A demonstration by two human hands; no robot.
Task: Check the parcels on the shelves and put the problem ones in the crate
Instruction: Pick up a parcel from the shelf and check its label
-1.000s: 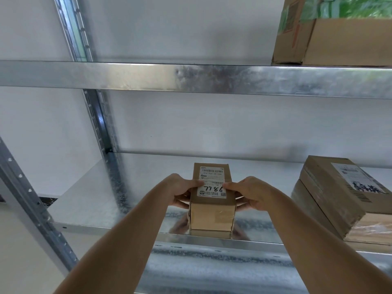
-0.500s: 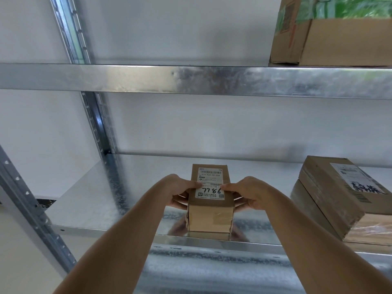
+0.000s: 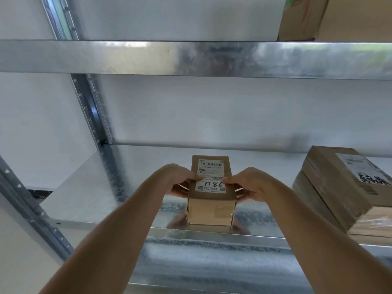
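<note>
A small brown cardboard parcel (image 3: 211, 210) stands on the metal shelf (image 3: 89, 187) near its front edge. Its top carries a white label with a barcode and the handwritten number 7786. My left hand (image 3: 177, 181) grips the parcel's left side, thumb on the label. On the parcel's right side my right hand (image 3: 251, 184) grips it the same way. The fingers under and behind the box are hidden. No crate is in view.
Two stacked flat brown parcels (image 3: 339, 187) lie on the same shelf at the right. A larger cardboard box (image 3: 339, 20) sits on the shelf above, upper right. A perforated steel upright (image 3: 93, 115) rises at the left, and a lower shelf (image 3: 212, 266) shows beneath my forearms.
Both hands keep their hold on the small parcel, which stays on the shelf. My view has tilted slightly, so the upper box has slid toward the top edge.
</note>
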